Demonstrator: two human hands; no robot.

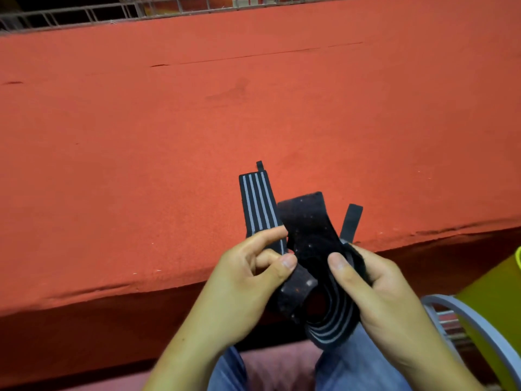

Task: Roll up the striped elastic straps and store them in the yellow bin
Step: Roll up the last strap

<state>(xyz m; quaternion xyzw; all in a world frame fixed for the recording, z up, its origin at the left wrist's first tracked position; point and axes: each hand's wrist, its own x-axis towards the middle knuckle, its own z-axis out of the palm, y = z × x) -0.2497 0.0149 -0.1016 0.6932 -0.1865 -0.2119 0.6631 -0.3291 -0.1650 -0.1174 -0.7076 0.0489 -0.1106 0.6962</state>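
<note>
Black grey-striped strap [315, 280] — half-coiled, held above lap; yellow bin [496, 303] right.

Looks like a packing workshop: big red felt-covered workbench [197, 122], metal wire racking [84, 15] at 11 o'clock, yellow bin [496, 300] at 4.

The strap [260, 204] between the fingers [267, 235] is woven cloth with a fuzzy black end. Beyond the fingers, the tabletop [197, 122] is matt red felt.
</note>
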